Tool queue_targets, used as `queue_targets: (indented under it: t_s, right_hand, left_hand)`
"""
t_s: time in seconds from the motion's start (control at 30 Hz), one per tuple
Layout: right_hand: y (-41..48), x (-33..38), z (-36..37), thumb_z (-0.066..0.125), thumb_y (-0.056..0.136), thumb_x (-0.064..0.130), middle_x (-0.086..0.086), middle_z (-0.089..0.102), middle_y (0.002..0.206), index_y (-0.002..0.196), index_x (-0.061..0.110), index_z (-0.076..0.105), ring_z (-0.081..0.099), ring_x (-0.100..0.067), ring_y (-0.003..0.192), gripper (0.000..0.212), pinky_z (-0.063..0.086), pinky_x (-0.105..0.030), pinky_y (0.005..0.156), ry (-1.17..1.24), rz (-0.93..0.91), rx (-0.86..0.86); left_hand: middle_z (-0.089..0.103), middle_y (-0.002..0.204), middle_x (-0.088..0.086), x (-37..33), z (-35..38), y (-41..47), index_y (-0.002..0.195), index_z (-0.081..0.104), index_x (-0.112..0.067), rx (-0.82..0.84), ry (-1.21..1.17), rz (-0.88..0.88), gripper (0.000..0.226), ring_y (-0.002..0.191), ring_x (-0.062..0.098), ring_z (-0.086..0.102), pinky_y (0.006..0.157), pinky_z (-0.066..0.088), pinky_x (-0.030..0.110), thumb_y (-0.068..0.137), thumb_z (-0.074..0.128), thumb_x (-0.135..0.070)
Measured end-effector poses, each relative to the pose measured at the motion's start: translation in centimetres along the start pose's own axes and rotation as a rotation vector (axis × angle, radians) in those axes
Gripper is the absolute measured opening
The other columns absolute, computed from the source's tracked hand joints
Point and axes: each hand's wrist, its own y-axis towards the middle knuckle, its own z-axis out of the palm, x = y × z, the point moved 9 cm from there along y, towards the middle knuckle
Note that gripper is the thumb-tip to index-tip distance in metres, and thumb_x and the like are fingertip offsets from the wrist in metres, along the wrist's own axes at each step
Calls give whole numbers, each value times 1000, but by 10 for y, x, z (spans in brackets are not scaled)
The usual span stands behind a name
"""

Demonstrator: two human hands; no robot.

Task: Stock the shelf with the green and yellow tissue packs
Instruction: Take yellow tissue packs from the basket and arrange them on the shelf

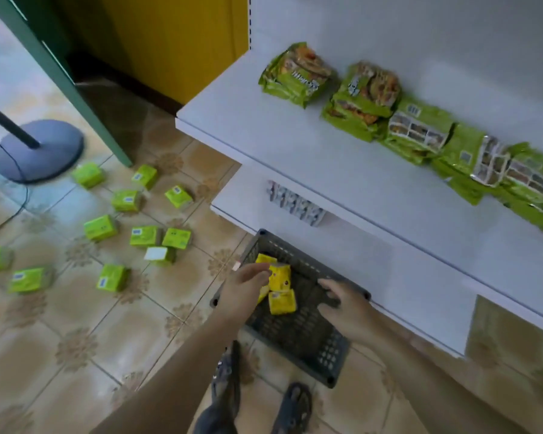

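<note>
Several yellow tissue packs [282,302] lie in a dark grey plastic basket [311,343] on the floor below the white shelf [342,170]. My left hand [245,289] reaches into the basket and its fingers hold one yellow pack [279,275]. My right hand [345,305] grips the basket's right rim. Several green tissue packs [145,236] lie scattered over the tiled floor to the left.
Green snack bags [367,98] lie in a row along the back of the upper shelf. A lower shelf holds small silver packets [298,205]. A round stand base [38,148] with a cable sits at far left. My feet in sandals [257,399] stand near the basket.
</note>
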Motion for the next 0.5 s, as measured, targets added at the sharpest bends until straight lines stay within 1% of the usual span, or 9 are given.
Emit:
queue_targets:
  t_s: [0.07,0.1,0.17,0.23,0.27,0.33,0.4,0.47,0.5]
  right_hand:
    - [22,-7,31,56,94,24,2,44,144,144,23,38,45,-13,128,53,40,-27,99,42,76,18]
    - [33,-11,47,55,94,22,2,44,143,143,22,38,45,-14,128,52,40,-27,98,63,106,30]
    - [60,-23,77,54,95,21,2,44,140,142,22,40,46,-16,127,49,41,-29,97,103,157,45]
    - [89,-43,108,55,95,26,1,43,144,143,25,37,46,-17,128,52,42,-32,98,161,220,39]
    - [103,-55,124,56,95,28,0,41,147,145,26,34,45,-17,130,55,42,-31,98,198,254,46]
    - [133,-79,157,57,95,29,1,37,149,148,26,29,41,-19,133,60,40,-31,97,288,321,65]
    - [165,-105,190,61,92,31,0,37,148,148,26,29,40,-21,135,65,41,-37,102,419,390,80]
    - [202,-137,216,69,85,33,1,44,144,142,26,38,43,-21,132,65,42,-42,104,513,439,36]
    - [221,-153,229,72,83,33,2,50,138,137,26,45,47,-21,128,61,43,-42,102,521,444,12]
  left_hand:
    - [68,106,2,22,-11,24,106,68,-14,20,-29,-71,17,90,10,62,79,42,25,93,57,-14]
    - [68,109,3,34,-18,36,105,68,-14,25,-41,-101,16,94,12,62,83,43,25,93,57,-14]
    - [67,111,3,56,-30,61,98,69,-20,17,-35,-152,13,101,16,62,91,45,31,92,59,-16]
    - [68,113,3,82,-38,88,93,70,-26,7,-12,-197,12,106,19,62,99,46,39,91,61,-19]
    - [68,113,4,95,-40,101,93,70,-26,8,-18,-218,12,106,20,62,101,45,41,91,61,-19]
    - [68,113,8,123,-38,127,95,70,-21,12,-43,-249,11,106,23,62,102,44,42,91,60,-17]
    - [67,112,10,153,-31,155,97,69,-16,11,-76,-274,12,106,25,62,100,45,39,92,59,-14]
    - [68,109,7,186,-19,184,94,69,-18,18,-83,-297,13,106,23,62,91,46,34,92,58,-13]
    - [68,108,4,202,-12,197,91,70,-21,31,-69,-299,14,106,22,61,89,46,33,92,58,-13]
